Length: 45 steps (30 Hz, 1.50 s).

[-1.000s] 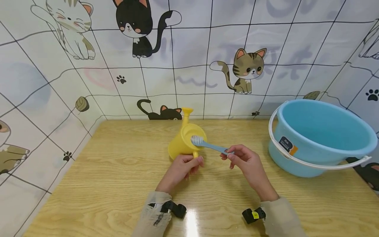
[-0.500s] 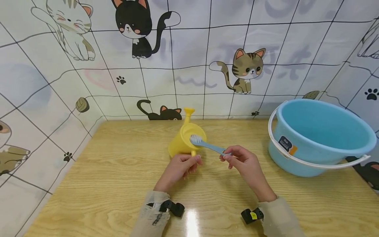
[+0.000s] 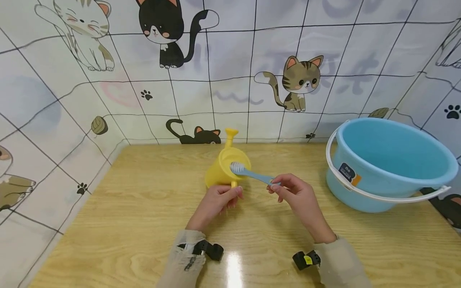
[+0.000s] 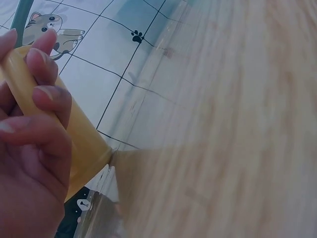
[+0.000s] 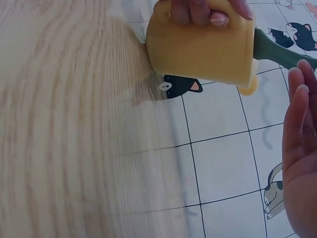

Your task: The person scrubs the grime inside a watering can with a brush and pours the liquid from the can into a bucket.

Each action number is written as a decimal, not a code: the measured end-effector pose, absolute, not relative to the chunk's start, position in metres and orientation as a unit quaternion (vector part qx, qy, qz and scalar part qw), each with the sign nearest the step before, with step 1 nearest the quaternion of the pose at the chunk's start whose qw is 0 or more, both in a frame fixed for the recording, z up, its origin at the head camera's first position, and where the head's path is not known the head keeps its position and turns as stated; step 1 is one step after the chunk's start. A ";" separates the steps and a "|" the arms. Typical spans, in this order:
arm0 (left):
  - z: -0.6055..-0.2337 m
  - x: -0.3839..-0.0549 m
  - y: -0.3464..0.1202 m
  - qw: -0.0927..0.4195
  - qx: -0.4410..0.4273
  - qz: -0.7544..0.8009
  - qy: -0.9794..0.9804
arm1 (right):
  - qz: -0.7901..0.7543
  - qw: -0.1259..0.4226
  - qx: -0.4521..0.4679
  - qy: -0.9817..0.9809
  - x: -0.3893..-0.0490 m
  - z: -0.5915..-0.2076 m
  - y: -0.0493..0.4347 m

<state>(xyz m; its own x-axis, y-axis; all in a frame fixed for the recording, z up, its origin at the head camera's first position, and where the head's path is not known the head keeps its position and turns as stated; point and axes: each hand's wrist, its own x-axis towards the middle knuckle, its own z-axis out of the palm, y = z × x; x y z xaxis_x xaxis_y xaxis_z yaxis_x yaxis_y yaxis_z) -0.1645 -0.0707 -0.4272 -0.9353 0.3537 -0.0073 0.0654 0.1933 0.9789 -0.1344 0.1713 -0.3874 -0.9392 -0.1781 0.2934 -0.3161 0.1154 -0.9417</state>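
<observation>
A yellow toy watering can leans tilted at the middle of the table, its spout toward the back wall. My left hand grips its handle; in the left wrist view the fingers curl round that handle. Between thumb and fingertips my right hand pinches the end of a blue toothbrush. The toothbrush's white bristles face up, and its head lies over the can's round opening. In the right wrist view the can shows side-on, with part of the toothbrush beyond its rim.
A large light-blue bucket with a white handle stands at the right of the wooden table. Behind the table rises a wall covering with cat drawings and grid lines.
The watering can's top and the toothbrush head have shifted very slightly. Both hands keep their holds, and the bucket stays in its place.
</observation>
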 end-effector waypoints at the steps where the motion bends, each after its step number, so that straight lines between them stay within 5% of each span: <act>1: -0.427 -0.165 -0.071 0.114 0.140 0.618 0.765 | 0.641 0.055 0.165 -0.748 -0.135 -0.388 0.171; 21: -0.426 -0.167 -0.071 0.118 0.159 0.591 0.782 | 0.649 0.094 0.148 -0.740 -0.132 -0.382 0.163; 35: -0.394 -0.152 -0.066 0.139 0.175 0.595 0.772 | 0.644 0.062 0.153 -0.747 -0.132 -0.388 0.160; 45: -0.404 -0.157 -0.067 0.141 0.167 0.597 0.772 | 0.648 0.038 0.154 -0.745 -0.135 -0.391 0.161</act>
<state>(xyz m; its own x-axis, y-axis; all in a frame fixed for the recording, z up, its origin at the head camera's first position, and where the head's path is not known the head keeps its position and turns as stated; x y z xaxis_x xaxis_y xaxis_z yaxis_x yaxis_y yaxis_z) -0.1572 -0.0672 -0.4043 -0.9042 0.4267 -0.0185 0.0891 0.2307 0.9689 -0.1352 0.1612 -0.3913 -0.9496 -0.1800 0.2566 -0.2789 0.1116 -0.9538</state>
